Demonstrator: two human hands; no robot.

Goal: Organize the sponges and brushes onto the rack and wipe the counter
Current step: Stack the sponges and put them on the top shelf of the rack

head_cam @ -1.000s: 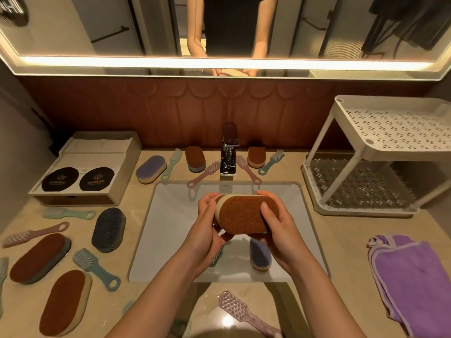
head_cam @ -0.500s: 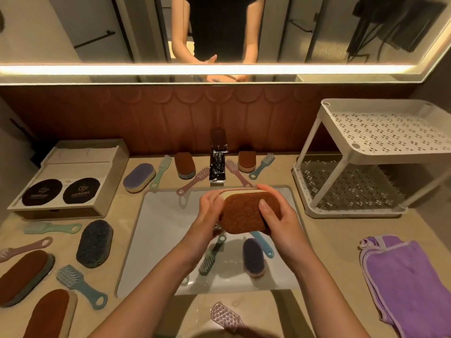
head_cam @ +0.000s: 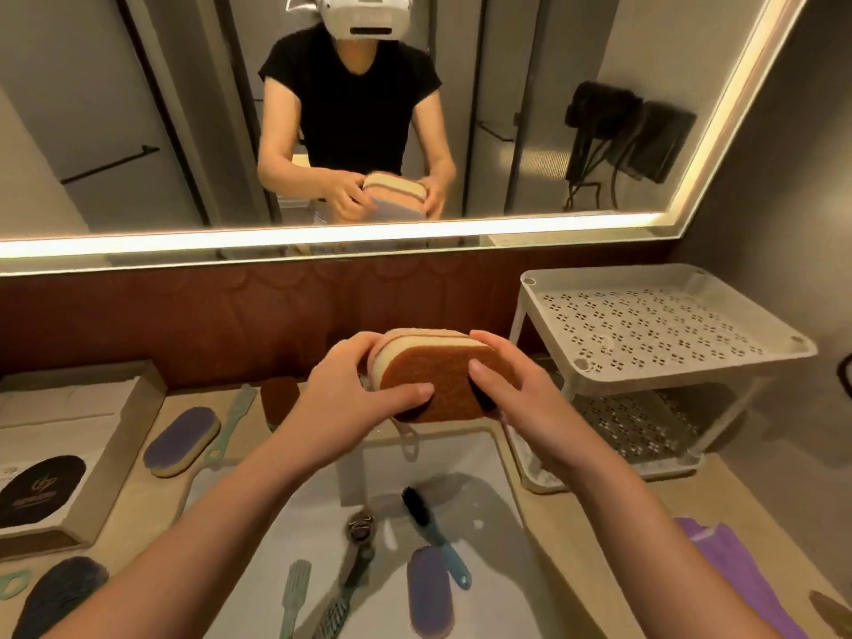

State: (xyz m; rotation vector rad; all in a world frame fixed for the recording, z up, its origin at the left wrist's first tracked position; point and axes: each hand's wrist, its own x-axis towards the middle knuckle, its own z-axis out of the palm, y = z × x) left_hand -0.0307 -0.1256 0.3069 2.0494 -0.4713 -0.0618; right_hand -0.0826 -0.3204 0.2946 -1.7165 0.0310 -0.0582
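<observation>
Above the sink, left hand and right hand fingers clasp the brown sponge between them.

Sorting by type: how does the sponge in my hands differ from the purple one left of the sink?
The held sponge shows a brown scrub face, the purple sponge a purple one. The held sponge is tilted up, gripped by left hand and right hand; the purple sponge lies flat on the counter. Both have cream foam.

Outfit, reflected at the top of the frame, was a black short-sleeved tee plus a chunky white headset; forearms lower down were bare.
</observation>
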